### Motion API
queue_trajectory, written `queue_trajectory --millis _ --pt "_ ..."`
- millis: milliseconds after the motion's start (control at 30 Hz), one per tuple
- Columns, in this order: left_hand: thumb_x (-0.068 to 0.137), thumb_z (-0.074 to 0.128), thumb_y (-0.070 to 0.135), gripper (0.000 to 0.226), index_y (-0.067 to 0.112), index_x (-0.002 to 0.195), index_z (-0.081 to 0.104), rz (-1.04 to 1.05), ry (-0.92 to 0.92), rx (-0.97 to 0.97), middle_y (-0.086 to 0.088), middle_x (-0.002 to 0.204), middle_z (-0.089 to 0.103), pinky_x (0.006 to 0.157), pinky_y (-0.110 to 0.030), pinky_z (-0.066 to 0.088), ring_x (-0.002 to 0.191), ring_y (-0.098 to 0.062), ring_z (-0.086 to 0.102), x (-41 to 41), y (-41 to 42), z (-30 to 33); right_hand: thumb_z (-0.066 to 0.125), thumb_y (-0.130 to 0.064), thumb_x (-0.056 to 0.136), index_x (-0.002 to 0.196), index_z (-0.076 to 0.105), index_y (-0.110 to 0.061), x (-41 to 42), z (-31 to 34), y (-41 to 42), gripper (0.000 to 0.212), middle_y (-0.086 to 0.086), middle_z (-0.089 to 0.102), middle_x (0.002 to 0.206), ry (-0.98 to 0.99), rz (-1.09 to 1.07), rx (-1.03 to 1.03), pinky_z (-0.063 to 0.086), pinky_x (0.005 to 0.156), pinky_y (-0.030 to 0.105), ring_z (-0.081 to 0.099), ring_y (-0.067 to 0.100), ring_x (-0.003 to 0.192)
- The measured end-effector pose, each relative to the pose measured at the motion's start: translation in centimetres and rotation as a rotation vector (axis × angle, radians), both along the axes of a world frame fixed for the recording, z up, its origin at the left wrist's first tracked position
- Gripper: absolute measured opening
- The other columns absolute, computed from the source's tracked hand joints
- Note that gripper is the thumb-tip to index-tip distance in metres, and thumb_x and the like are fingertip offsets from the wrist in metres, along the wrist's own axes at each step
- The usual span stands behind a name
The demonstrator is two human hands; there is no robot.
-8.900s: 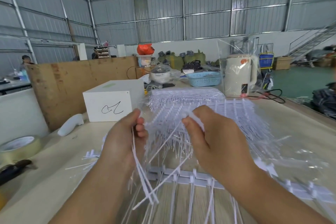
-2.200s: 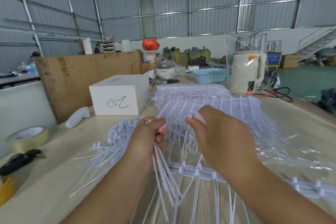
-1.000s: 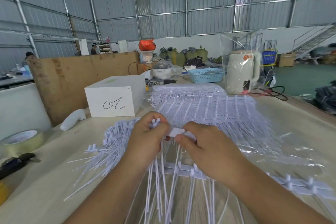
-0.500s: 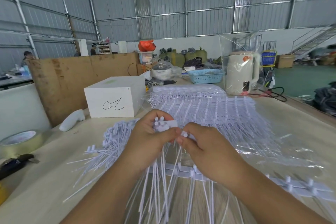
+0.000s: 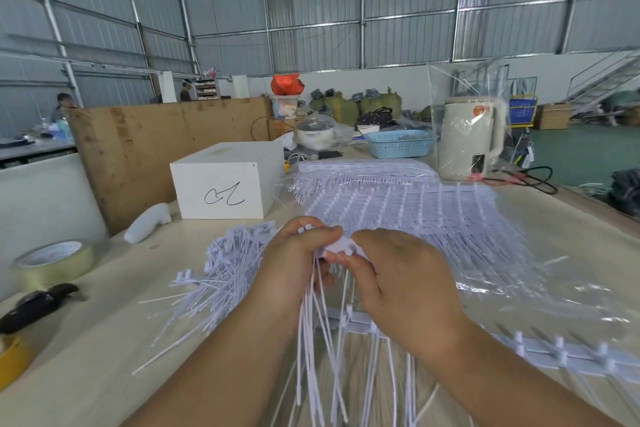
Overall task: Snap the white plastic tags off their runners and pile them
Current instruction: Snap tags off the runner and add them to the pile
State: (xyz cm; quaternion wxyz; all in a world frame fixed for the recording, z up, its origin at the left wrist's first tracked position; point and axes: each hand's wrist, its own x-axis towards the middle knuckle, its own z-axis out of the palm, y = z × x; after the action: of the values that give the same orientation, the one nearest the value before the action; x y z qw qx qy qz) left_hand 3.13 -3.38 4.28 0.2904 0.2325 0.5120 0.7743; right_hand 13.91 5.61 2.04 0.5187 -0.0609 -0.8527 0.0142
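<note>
At frame centre, the left hand (image 5: 294, 265) grips a bunch of light, whippy white tags (image 5: 313, 329) while the right hand (image 5: 398, 274) pinches the stiffer runner (image 5: 341, 248); best held near the heads, since the tails flex.

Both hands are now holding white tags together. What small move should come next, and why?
Probably twist the right hand away to snap the tag head it pinches off its runner. The left hand already grips a bundle of loose tags, so the freed one can join it, then go to the pile at its left.
</note>
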Motion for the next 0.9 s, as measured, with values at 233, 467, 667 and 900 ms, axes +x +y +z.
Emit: queue_trajectory --millis 233,467,667,900 --pt "0.088 0.060 0.010 0.030 0.015 0.063 0.043 0.068 -0.134 -0.168 -0.001 0.052 0.035 0.032 -0.010 0.025 0.026 -0.008 0.028 -3.3 -0.8 -0.6 0.059 -0.022 0.089 0.075 0.062 -0.017 0.6 1.4 -1.0 0.015 -0.008 0.055 0.065 -0.085 0.135 0.071 0.044 0.058 0.028 0.053 0.017 0.060" --pt "0.085 0.064 0.000 0.023 0.018 0.073 0.056 0.113 0.343 -0.053 -0.008 0.062 0.055 0.039 -0.018 0.029 0.043 -0.012 0.040 0.2 -0.1 -0.6 0.051 -0.044 0.096 0.118 0.066 -0.029 0.8 0.9 0.3 0.031 -0.008 0.062 0.085 -0.205 0.179 -0.256 0.043 0.073 0.027 0.055 0.011 0.083" --pt "0.076 0.069 -0.004 0.025 0.018 0.076 0.058 -0.099 0.150 0.069 -0.009 0.072 0.063 0.041 -0.022 0.042 0.046 -0.014 0.052 0.9 -0.2 -0.3 0.050 -0.057 0.091 0.137 0.033 -0.044 0.5 0.4 1.2 0.051 -0.018 0.059 0.086 -0.328 0.210 -0.389 0.047 0.073 0.031 0.058 0.008 0.083" --pt "0.068 0.063 0.010 0.019 0.018 0.084 0.067 -0.246 0.136 0.046 -0.013 0.076 0.064 0.040 -0.025 0.045 0.044 -0.020 0.053 0.6 -0.3 -0.1 0.052 -0.060 0.088 0.119 0.034 -0.051 0.9 1.1 1.0 0.037 -0.017 0.059 0.085 -0.338 0.226 -0.396 0.047 0.068 0.031 0.059 0.009 0.078"
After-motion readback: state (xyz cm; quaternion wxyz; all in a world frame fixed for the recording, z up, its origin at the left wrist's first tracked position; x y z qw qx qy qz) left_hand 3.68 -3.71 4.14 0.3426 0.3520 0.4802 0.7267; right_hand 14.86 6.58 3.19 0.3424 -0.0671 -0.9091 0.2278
